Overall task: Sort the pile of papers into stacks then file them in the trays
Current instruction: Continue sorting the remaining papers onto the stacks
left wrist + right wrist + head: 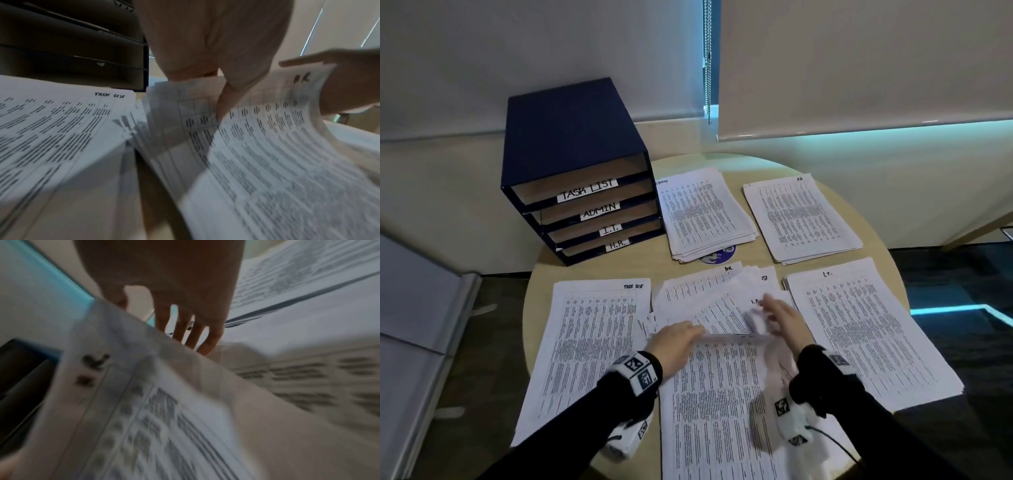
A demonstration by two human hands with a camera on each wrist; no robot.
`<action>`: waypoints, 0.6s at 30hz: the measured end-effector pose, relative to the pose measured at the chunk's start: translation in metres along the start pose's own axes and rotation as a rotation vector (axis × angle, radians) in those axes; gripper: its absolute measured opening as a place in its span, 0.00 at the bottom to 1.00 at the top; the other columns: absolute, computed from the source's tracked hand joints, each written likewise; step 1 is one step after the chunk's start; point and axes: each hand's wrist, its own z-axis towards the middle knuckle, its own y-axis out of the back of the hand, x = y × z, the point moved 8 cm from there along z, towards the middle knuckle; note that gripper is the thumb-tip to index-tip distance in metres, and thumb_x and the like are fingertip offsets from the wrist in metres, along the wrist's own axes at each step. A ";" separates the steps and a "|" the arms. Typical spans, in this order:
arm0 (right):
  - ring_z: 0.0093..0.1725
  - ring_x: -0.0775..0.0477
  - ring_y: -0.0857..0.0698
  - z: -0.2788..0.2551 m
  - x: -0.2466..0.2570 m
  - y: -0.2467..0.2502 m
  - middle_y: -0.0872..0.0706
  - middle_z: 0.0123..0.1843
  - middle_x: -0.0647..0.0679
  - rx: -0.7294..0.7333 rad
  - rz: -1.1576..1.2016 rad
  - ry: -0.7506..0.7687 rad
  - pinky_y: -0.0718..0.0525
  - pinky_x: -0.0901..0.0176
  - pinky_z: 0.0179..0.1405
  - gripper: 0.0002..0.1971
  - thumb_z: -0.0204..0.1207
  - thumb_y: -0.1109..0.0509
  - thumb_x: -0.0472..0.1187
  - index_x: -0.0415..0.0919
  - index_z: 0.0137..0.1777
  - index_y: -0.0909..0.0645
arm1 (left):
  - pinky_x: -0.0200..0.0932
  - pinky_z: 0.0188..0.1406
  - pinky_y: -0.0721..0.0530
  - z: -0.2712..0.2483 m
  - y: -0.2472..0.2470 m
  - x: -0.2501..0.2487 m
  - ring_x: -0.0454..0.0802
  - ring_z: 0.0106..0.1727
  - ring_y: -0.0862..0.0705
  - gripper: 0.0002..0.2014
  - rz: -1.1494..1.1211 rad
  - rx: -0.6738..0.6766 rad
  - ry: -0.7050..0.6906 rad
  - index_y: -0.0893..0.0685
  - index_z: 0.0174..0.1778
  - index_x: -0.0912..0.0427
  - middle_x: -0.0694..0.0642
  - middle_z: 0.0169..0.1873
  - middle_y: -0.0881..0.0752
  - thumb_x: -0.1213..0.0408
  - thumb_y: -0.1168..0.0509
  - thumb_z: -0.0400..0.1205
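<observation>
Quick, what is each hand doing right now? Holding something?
Left hand: fingers on the unsorted pile, thumb pressed to a sheet; a real grip cannot be told.
Right hand: fingers straight, lifting a blurred sheet.

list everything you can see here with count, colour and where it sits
file tray unit: one, dark blue, four labelled trays, table's far left
sorted paper stacks: four, white; TASK LIST stack near left, I.T. stack near right, two far stacks
unsorted pile: one, white, centre front
round sticker: one, blue, under a far stack
table: one, round, light wood
left hand: rests on the pile
right hand: lifts a blurred sheet
</observation>
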 end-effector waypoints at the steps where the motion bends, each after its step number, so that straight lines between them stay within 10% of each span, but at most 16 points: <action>1: 0.57 0.48 0.18 0.010 0.003 0.009 0.16 0.61 0.44 -0.072 -0.040 0.004 0.22 0.49 0.63 0.17 0.82 0.36 0.48 0.38 0.63 0.20 | 0.40 0.52 0.21 -0.002 -0.005 0.002 0.46 0.50 0.22 0.12 -0.002 -0.014 -0.007 0.23 0.59 0.52 0.49 0.52 0.21 0.72 0.45 0.86; 7: 0.58 0.41 0.17 0.047 0.006 0.006 0.14 0.60 0.38 -0.060 -0.574 -0.024 0.26 0.62 0.54 0.17 0.78 0.33 0.37 0.36 0.67 0.21 | 0.44 0.57 0.21 -0.008 -0.020 0.016 0.47 0.55 0.22 0.20 -0.023 0.021 -0.030 0.24 0.67 0.51 0.50 0.57 0.21 0.77 0.47 0.84; 10: 0.45 0.44 0.17 0.043 0.018 0.011 0.12 0.45 0.44 -0.160 -0.565 0.047 0.24 0.61 0.45 0.04 0.75 0.30 0.36 0.46 0.43 0.18 | 0.45 0.59 0.21 -0.009 -0.019 0.018 0.49 0.56 0.22 0.20 -0.028 0.020 -0.029 0.25 0.69 0.54 0.52 0.59 0.21 0.76 0.48 0.85; 12: 0.41 0.44 0.16 0.035 0.025 0.010 0.14 0.38 0.48 -0.184 -0.578 0.132 0.22 0.59 0.41 0.13 0.73 0.29 0.35 0.49 0.31 0.23 | 0.46 0.58 0.21 -0.008 -0.018 0.016 0.50 0.55 0.21 0.19 -0.027 0.021 -0.036 0.24 0.68 0.55 0.53 0.58 0.21 0.75 0.48 0.85; 18: 0.43 0.48 0.13 -0.003 0.021 -0.003 0.11 0.40 0.47 0.007 -0.421 0.260 0.14 0.54 0.44 0.10 0.73 0.27 0.32 0.42 0.36 0.25 | 0.46 0.53 0.20 -0.005 -0.008 0.013 0.50 0.50 0.19 0.15 -0.022 -0.047 -0.059 0.21 0.62 0.55 0.52 0.53 0.19 0.73 0.48 0.85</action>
